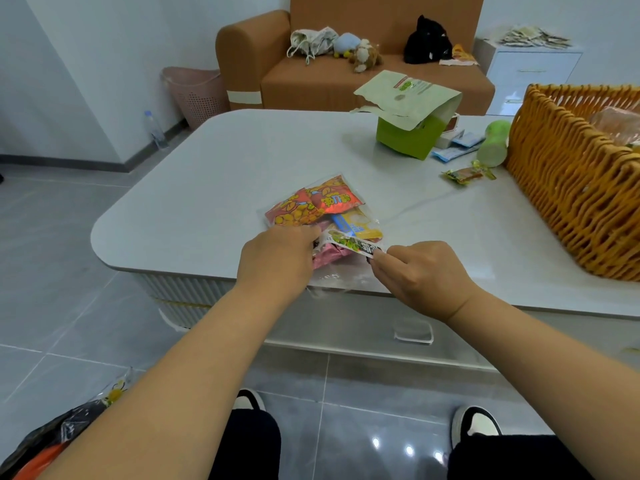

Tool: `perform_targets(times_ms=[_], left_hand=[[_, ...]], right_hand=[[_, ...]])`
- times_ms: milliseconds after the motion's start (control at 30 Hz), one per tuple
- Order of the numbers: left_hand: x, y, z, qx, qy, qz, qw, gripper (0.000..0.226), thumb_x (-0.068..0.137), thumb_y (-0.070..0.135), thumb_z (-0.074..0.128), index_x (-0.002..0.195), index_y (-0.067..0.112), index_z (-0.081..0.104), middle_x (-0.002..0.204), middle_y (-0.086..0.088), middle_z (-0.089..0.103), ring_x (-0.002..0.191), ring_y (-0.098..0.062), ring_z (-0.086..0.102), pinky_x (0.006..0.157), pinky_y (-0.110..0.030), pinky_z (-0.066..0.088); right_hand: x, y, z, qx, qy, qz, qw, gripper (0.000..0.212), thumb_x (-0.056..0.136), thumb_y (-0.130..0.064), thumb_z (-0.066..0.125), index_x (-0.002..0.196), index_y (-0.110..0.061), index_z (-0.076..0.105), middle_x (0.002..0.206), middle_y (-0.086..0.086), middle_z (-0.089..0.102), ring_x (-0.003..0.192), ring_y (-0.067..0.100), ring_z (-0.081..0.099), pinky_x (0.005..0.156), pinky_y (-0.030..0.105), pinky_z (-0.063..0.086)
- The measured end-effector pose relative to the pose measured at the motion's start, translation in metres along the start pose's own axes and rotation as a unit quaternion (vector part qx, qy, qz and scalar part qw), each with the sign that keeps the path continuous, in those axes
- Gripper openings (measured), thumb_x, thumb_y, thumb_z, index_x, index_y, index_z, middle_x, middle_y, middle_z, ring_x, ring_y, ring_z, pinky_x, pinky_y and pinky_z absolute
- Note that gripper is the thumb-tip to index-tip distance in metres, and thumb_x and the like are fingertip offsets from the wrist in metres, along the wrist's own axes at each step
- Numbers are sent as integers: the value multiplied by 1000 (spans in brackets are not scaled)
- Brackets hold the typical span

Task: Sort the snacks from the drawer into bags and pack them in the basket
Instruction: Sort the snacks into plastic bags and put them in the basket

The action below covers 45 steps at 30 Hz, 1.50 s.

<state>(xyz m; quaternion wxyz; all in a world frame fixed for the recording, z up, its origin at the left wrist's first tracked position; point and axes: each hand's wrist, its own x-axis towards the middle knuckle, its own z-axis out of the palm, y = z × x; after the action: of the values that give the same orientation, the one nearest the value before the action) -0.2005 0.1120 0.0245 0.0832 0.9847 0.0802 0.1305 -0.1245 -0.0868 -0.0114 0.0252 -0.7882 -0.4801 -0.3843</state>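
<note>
At 6 o'clock on the bench, near edge: clear bag lies flat, part-filled with red and yellow snacks. My left hand is curled, pinning the bag mouth. My right hand pinches a slim green-printed snack packet by its end, tip at the opening. Step: filling a bag. Next, judged: slide packet fully inside, keeping mouth held open. Woven basket at 2 o'clock, well apart; loose snacks beside it
</note>
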Motion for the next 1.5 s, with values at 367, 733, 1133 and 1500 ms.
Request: perform_targets(times_ms=[367, 733, 1133, 1500], left_hand=[[-3, 10, -7, 28, -19, 10, 999, 32, 95, 16, 47, 117, 30, 66, 112, 1, 66, 99, -27, 57, 68, -29, 33], [1, 13, -7, -11, 11, -12, 1000, 34, 98, 22, 44, 119, 35, 67, 115, 1, 69, 105, -27, 60, 76, -32, 44], [5, 0, -7, -277, 53, -38, 959, 19, 89, 31, 64, 103, 28, 76, 100, 11, 75, 98, -9, 67, 89, -35, 53], [30, -23, 34, -163, -183, -50, 968, 82, 96, 46, 49, 157, 20, 0, 164, -6, -9, 150, -25, -12, 122, -46, 5]], right_hand=[[3, -21, -2, -1, -15, -12, 1000, 31, 54, 4, 77, 55, -12, 51, 48, 3, 39, 45, 22, 13, 47, 23, 11], [27, -39, 25, -33, -36, 143, 989, 32, 50, 4, 76, 56, -14, 51, 44, 2, 42, 38, 25, 18, 45, 20, 12], [39, -56, 42, -22, -162, 237, 958, 20, 68, -21, 65, 82, -7, 69, 45, 2, 55, 29, 24, 47, 50, 14, 0], [27, -37, 31, 183, -97, 216, 954, 34, 83, -24, 45, 104, -15, 71, 64, 7, 68, 51, 32, 60, 41, 27, 40]])
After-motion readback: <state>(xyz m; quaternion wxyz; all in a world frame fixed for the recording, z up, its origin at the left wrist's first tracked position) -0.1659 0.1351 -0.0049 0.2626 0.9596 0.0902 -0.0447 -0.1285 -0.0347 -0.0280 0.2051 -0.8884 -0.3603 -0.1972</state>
